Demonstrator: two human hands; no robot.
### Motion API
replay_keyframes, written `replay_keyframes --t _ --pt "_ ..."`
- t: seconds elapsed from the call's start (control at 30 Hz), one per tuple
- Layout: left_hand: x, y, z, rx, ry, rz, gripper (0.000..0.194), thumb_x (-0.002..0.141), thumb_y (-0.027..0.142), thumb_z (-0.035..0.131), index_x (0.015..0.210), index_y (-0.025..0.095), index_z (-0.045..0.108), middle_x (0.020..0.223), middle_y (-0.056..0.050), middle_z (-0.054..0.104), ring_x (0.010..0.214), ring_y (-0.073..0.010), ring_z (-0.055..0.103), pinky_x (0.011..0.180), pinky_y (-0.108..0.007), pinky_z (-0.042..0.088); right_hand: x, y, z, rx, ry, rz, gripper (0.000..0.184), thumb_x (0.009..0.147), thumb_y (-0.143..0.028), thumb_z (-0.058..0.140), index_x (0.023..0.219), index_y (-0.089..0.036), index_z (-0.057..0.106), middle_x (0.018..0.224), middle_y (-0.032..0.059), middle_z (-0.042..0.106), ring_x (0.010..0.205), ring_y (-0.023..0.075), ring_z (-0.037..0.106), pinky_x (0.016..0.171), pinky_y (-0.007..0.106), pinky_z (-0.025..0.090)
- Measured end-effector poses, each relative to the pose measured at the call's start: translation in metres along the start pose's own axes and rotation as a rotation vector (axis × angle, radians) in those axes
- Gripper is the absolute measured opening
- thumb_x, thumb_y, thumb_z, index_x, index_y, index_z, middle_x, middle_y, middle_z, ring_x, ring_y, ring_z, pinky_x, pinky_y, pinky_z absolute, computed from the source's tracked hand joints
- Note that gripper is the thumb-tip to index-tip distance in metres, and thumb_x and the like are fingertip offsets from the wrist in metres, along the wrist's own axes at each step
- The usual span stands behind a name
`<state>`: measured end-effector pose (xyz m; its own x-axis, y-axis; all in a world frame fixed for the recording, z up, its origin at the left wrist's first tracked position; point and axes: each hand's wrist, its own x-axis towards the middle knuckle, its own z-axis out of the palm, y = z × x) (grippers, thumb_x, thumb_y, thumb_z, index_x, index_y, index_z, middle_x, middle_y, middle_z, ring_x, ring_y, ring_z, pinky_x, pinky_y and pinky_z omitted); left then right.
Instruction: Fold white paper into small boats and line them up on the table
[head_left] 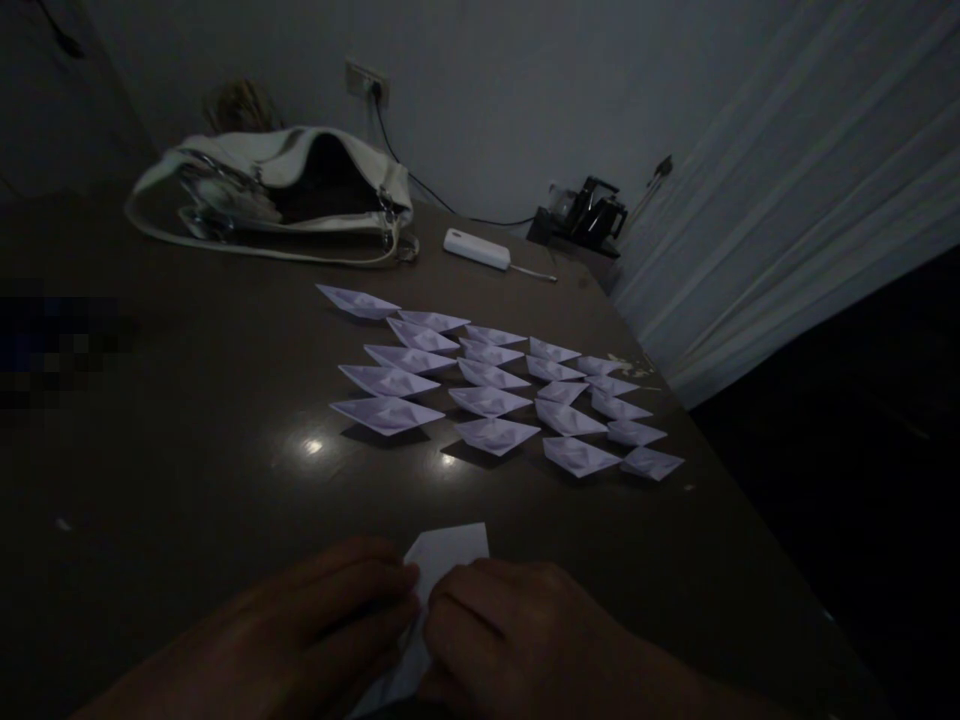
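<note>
We begin at the left hand: its fingers are stretched out toward the right, with a narrow dark gap between the upper and lower ones, and their tips rest on the left side of a folded white sheet of paper. On the right hand we find the fingers curled in and close together over the right side of the same sheet. The undersides and thumbs are too hidden and dim for us to tell whether either hand pinches the paper or only presses it.

The sheet lies between the two hands at the near part of the brown table, its upper end showing a slanted left corner.

Beyond the hands, well apart from them, we record a group of white paper boats in rough columns. Past these lie an open white handbag and, to its right, a white rectangular device with a short cable. On the wall we note a socket with a black cord plugged in. A black kettle stands at the far right, near a pale curtain.
</note>
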<state>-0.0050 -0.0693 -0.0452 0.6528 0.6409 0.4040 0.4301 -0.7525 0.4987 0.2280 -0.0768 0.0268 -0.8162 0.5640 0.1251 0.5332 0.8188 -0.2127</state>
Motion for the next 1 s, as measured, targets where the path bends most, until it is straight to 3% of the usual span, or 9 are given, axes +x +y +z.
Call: replay_keyframes --t 0.13,0.23,0.4,0.63,0.73,0.93,1.0 --pt "0.022 0.014 -0.010 0.025 0.007 0.063 0.032 0.095 0.016 0.040 0.095 0.029 0.069 0.095 0.002 0.073 0.085 -0.0139 0.067 0.071 -0.016 0.053 0.000 0.006 -0.004 0.166 -0.044 0.087 0.013 0.091 -0.026 0.061 0.097 -0.015 0.058 0.084 0.0028 0.064 0.064 0.0130 0.057 0.052 0.022 0.039" --pt "0.033 0.021 -0.016 0.069 0.046 0.115 0.035 0.098 0.017 0.034 0.091 0.027 0.067 0.088 0.003 0.071 0.078 -0.0113 0.065 0.067 -0.013 0.050 0.000 0.010 -0.007 0.279 -0.086 0.146 0.019 0.087 -0.026 0.067 0.100 -0.016 0.057 0.089 0.0019 0.064 0.069 0.0124 0.058 0.058 0.021 0.041" --pt "0.038 0.024 -0.017 0.064 0.067 0.096 0.036 0.101 0.020 0.033 0.088 0.026 0.065 0.087 0.004 0.070 0.078 -0.0097 0.064 0.067 -0.011 0.048 0.001 0.011 -0.009 0.352 -0.107 0.174 0.018 0.086 -0.022 0.067 0.102 -0.017 0.059 0.091 0.0011 0.064 0.072 0.0120 0.057 0.061 0.019 0.041" --pt "0.043 0.026 -0.012 0.002 0.165 0.087 0.052 0.106 0.033 0.019 0.078 0.025 0.063 0.075 0.005 0.066 0.065 -0.0074 0.061 0.057 -0.011 0.045 0.001 0.010 -0.009 0.380 -0.148 0.191 0.015 0.089 -0.022 0.063 0.103 -0.017 0.061 0.095 0.0024 0.064 0.077 0.0127 0.059 0.066 0.020 0.043" --pt "0.036 0.024 -0.003 0.014 0.196 0.099 0.049 0.105 0.029 0.021 0.079 0.025 0.063 0.077 0.004 0.067 0.065 -0.0088 0.061 0.055 -0.013 0.045 0.000 0.009 -0.009 0.374 -0.143 0.195 0.019 0.089 -0.022 0.064 0.106 -0.017 0.060 0.096 0.0023 0.064 0.076 0.0128 0.059 0.066 0.020 0.043" --pt "0.025 0.017 0.004 0.090 0.220 0.099 0.030 0.092 0.015 0.039 0.096 0.031 0.065 0.090 0.002 0.070 0.084 -0.0158 0.065 0.067 -0.020 0.051 0.001 0.009 -0.012 0.384 -0.135 0.175 0.014 0.088 -0.019 0.065 0.101 -0.016 0.062 0.096 0.0009 0.064 0.076 0.0111 0.058 0.065 0.019 0.043" --pt "0.028 0.018 -0.001 0.044 0.195 0.109 0.034 0.093 0.013 0.033 0.089 0.028 0.063 0.085 0.002 0.069 0.075 -0.0136 0.065 0.059 -0.017 0.049 0.001 0.009 -0.012 0.388 -0.135 0.167 0.012 0.088 -0.019 0.065 0.100 -0.016 0.063 0.097 0.0006 0.064 0.078 0.0105 0.059 0.067 0.018 0.044"
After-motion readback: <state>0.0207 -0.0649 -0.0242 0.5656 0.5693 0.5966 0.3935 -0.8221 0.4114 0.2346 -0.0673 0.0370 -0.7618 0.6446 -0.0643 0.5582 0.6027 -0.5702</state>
